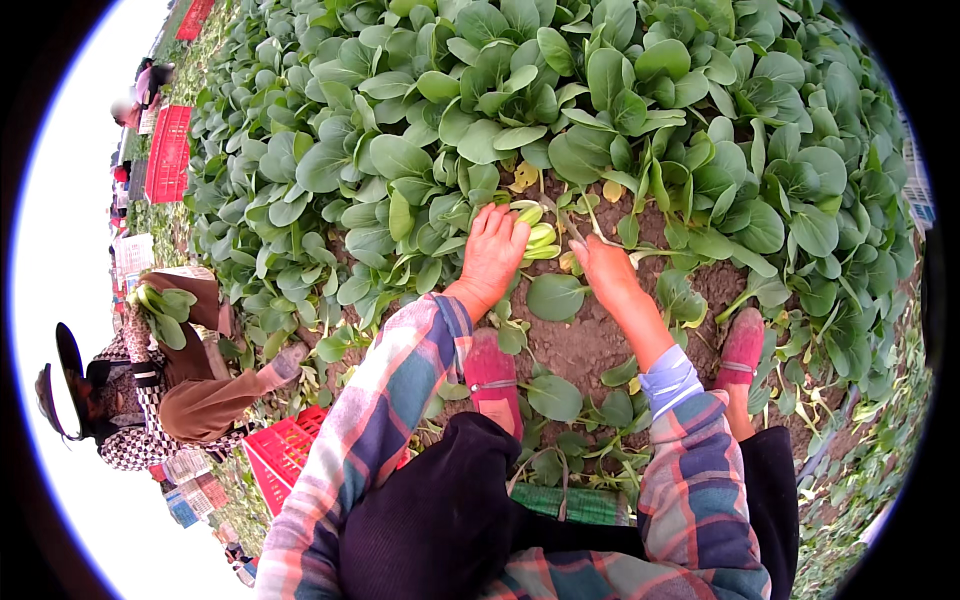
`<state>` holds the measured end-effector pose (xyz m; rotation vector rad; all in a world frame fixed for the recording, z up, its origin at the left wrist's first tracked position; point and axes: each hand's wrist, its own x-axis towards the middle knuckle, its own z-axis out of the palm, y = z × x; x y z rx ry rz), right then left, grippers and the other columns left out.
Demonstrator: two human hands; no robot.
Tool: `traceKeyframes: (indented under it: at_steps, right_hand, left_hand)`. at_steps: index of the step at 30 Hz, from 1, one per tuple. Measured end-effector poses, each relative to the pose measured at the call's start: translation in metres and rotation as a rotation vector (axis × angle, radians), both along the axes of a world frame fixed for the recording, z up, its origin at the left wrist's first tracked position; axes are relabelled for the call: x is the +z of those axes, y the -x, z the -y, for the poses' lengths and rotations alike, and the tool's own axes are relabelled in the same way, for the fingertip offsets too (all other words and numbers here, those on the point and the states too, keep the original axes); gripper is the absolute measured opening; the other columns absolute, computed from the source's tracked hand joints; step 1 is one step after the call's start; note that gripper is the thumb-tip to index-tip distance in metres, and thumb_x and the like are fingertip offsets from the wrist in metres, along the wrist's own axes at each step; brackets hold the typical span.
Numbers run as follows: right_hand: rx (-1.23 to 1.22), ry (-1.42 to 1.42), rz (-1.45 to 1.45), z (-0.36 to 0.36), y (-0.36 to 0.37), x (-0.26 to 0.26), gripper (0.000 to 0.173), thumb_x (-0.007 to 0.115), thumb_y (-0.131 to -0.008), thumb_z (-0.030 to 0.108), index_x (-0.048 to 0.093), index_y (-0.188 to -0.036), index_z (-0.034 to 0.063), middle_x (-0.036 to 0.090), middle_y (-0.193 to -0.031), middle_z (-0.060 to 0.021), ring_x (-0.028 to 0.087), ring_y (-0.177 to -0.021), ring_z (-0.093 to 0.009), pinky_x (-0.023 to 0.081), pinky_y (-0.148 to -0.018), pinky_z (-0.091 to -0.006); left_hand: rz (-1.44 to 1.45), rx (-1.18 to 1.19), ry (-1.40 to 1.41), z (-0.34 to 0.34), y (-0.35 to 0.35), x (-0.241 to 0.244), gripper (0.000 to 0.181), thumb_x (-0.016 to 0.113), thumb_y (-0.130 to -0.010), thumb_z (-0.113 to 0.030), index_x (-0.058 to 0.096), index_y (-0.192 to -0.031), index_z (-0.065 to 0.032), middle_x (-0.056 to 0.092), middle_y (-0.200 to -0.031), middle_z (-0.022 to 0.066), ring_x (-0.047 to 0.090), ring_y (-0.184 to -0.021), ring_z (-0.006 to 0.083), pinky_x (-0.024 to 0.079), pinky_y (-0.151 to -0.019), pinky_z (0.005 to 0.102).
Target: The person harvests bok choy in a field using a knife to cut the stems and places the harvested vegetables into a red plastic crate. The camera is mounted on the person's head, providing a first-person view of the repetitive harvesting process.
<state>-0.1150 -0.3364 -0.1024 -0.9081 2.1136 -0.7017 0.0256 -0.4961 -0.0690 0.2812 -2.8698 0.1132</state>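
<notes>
My left hand (492, 251) is closed around a green leafy vegetable plant, its pale green stalk bases (541, 238) showing to the right of the fingers. In my right hand (604, 266) is the handle of a small knife (564, 219), whose blade points up and left, near the cut stalks. Large dark green leaves stand in a dense bed just beyond both hands. A loose green leaf (556, 297) lies on the brown soil (566, 349) between my forearms. Yellowed leaves (525, 176) lie beyond the stalks.
A co-worker (172, 382) sits at the left, holding a leafy bunch (163, 307). One red plastic crate (281, 454) stands beside my left arm, another (168, 154) farther off at the upper left. My pink shoes (492, 371) rest on the soil. Below them lies a green bundle (570, 504).
</notes>
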Motion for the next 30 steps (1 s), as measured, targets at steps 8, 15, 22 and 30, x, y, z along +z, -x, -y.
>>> traceKeyframes:
  at_steps: [8, 15, 22, 30]
  right_hand:
    - [0.127, -0.059, 0.031, -0.003, -0.003, -0.009, 0.043, 0.050, -0.097, 0.042, 0.057, -0.099, -0.0007, 0.065, -0.088, -0.0282, 0.061, -0.086, -0.048, 0.048, -0.077, -0.0536]
    - [0.049, -0.070, -0.041, -0.022, -0.015, 0.014, 0.040, 0.050, -0.097, 0.041, 0.056, -0.101, 0.0010, 0.066, -0.079, -0.0255, 0.063, -0.079, -0.047, 0.049, -0.071, -0.0548]
    - [0.008, 0.083, -0.034, 0.007, -0.007, 0.009, 0.039, 0.052, -0.097, 0.038, 0.056, -0.096, -0.0009, 0.064, -0.080, -0.0283, 0.062, -0.079, -0.048, 0.048, -0.070, -0.0544]
    - [0.072, 0.044, 0.023, 0.035, 0.001, 0.002, 0.043, 0.051, -0.098, 0.039, 0.057, -0.092, -0.0028, 0.064, -0.080, -0.0285, 0.061, -0.080, -0.048, 0.047, -0.072, -0.0538]
  left_hand:
    - [-0.037, -0.037, -0.037, 0.003, -0.006, 0.006, 0.026, 0.059, -0.069, -0.012, 0.054, -0.094, -0.0053, 0.061, -0.102, 0.0107, 0.057, -0.108, 0.0281, 0.042, -0.100, 0.0440]
    - [0.032, -0.022, -0.142, -0.022, -0.023, 0.037, 0.034, 0.059, -0.072, -0.011, 0.057, -0.105, -0.0035, 0.059, -0.094, 0.0096, 0.057, -0.092, 0.0244, 0.045, -0.088, 0.0387]
    - [0.237, -0.049, 0.084, -0.038, -0.003, 0.072, 0.036, 0.061, -0.070, -0.015, 0.060, -0.103, -0.0014, 0.051, -0.092, 0.0066, 0.051, -0.088, 0.0218, 0.041, -0.070, 0.0321]
    - [0.727, 0.002, 0.323, 0.026, 0.033, 0.047, 0.039, 0.062, -0.080, -0.019, 0.059, -0.117, -0.0103, 0.043, -0.145, 0.0204, 0.037, -0.137, 0.0340, 0.019, -0.117, 0.0468]
